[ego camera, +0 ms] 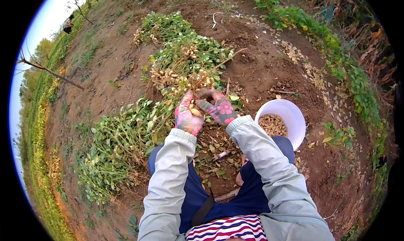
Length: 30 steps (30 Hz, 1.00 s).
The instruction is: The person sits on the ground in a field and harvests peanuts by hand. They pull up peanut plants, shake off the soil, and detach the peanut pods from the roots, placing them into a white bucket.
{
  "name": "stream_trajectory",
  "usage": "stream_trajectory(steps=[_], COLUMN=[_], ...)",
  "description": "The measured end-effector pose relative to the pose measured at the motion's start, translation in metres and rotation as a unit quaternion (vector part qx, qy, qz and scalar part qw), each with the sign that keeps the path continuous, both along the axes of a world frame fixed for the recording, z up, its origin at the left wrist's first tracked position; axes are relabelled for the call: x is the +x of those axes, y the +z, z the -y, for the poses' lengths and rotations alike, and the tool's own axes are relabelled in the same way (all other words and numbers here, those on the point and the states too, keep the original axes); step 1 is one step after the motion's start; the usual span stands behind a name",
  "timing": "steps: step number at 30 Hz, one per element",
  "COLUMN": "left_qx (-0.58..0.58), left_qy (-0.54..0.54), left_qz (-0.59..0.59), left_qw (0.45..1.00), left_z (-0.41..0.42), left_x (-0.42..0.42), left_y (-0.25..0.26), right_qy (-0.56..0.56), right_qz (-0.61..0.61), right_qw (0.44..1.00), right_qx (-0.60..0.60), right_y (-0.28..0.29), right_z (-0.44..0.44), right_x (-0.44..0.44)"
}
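Note:
My left hand (190, 116), in a pink patterned glove, is cupped around several peanut pods (195, 111). Beside it my right hand (217, 106), in a grey glove with pink flowers, has its fingertips close together at the roots of a peanut plant (202, 80); whether they grip a pod or a root is hard to see. Uprooted peanut plants (189, 53) with pods on their roots lie just beyond both hands. To the right of my right hand stands a white bucket (296, 124) with shelled-looking loose peanut pods (273, 124) at its bottom.
A heap of pulled peanut plants (116, 146) lies at the left on brown soil. Dry leaves and a stick (223, 155) lie between my legs. A bare branch (52, 71) juts in at the far left. Green vines (337, 48) run along the right, and a person (68, 24) is far off at upper left.

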State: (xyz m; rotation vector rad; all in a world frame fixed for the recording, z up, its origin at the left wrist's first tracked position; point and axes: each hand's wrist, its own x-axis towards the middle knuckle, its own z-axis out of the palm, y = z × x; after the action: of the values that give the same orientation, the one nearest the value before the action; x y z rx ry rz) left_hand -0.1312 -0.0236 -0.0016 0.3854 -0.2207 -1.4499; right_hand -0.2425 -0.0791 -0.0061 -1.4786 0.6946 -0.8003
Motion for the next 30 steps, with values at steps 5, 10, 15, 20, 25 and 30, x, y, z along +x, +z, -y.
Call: stream_trajectory(steps=[5, 10, 15, 20, 25, 30], left_qx=[0.068, 0.122, 0.092, 0.071, 0.056, 0.058], left_qy=[0.013, 0.044, 0.012, 0.007, 0.007, 0.019], left_qz=[0.019, 0.015, 0.01, -0.006, -0.02, 0.025], left_qw=[0.997, 0.991, 0.996, 0.997, 0.998, 0.998], left_z=[-0.002, -0.002, -0.001, -0.002, -0.002, -0.001], left_x=[-0.012, -0.002, 0.006, -0.001, 0.0, 0.002], left_y=[0.014, 0.005, -0.001, 0.012, 0.02, 0.015], right_qy=[0.024, 0.077, 0.1, 0.017, -0.05, 0.069], right_qz=[-0.043, -0.17, -0.181, -0.43, -0.604, -0.161], right_qw=[0.998, 0.973, 0.946, 0.874, 0.732, 0.984], right_qx=[0.032, -0.137, -0.251, -0.223, -0.311, -0.007], right_y=[0.007, 0.018, 0.024, 0.067, 0.052, 0.057], right_z=[-0.002, 0.001, -0.007, 0.028, 0.039, 0.009], right_x=[0.0, -0.003, -0.022, -0.093, -0.13, -0.062])
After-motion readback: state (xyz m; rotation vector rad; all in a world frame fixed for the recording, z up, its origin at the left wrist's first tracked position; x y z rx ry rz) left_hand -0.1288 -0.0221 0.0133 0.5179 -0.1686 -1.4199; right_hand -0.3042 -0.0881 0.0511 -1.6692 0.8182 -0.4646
